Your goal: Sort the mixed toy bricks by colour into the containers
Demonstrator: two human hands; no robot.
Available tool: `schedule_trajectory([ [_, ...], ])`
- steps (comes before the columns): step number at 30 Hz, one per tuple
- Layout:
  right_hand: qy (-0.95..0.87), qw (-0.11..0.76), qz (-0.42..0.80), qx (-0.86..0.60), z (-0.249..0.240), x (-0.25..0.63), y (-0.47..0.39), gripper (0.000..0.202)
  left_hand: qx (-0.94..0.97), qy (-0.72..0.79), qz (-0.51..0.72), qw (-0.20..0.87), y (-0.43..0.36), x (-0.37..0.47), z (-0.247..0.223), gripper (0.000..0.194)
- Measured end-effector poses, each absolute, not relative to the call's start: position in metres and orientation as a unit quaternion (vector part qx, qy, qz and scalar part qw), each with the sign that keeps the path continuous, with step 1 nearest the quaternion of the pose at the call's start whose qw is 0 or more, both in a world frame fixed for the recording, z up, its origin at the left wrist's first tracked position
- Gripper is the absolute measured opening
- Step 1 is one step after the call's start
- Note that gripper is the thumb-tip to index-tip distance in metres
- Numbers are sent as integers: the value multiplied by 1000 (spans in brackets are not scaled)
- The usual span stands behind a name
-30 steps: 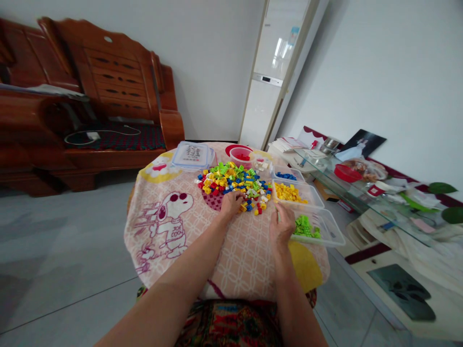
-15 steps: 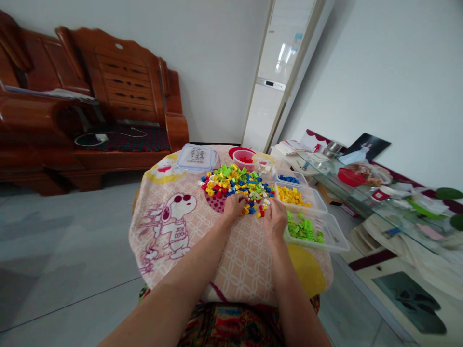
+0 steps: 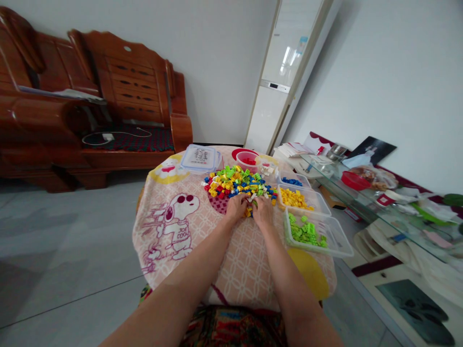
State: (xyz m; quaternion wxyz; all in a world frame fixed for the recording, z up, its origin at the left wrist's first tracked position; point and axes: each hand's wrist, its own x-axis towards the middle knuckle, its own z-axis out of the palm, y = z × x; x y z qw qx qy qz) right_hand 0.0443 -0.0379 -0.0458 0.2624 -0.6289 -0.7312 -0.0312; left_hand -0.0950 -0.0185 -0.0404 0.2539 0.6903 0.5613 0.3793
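Observation:
A mixed heap of toy building bricks (image 3: 235,180) in yellow, green, blue, red and white lies on the patterned tablecloth (image 3: 246,270). At its near edge my left hand (image 3: 237,207) is closed, fingertips bent down among the bricks. Close beside it on the right, my right hand (image 3: 263,212) is also closed, its fingertips pointing toward the left hand. A small white brick (image 3: 252,198) shows between the two sets of fingertips; which hand grips it is unclear. Some yellow and blue bricks lie under and between the hands.
Along the right stand clear boxes of green bricks (image 3: 306,231), yellow bricks (image 3: 294,199) and blue bricks (image 3: 292,181). Behind the heap are a round tub (image 3: 248,161) with red bricks, white bricks (image 3: 267,170) and a lidded box (image 3: 199,158). A cluttered glass shelf (image 3: 376,207) is at right.
My right hand has moved left, from beside the boxes to right next to my left hand. The left hand stays at the near edge of the heap. The view has shifted slightly.

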Motion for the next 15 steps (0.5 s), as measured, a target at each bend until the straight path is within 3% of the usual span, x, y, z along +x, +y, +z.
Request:
schedule_trajectory([
  [15, -646, 482, -78, -587, -63, 60, -76, 29, 684, 563, 373, 275, -18, -95, -41, 37],
])
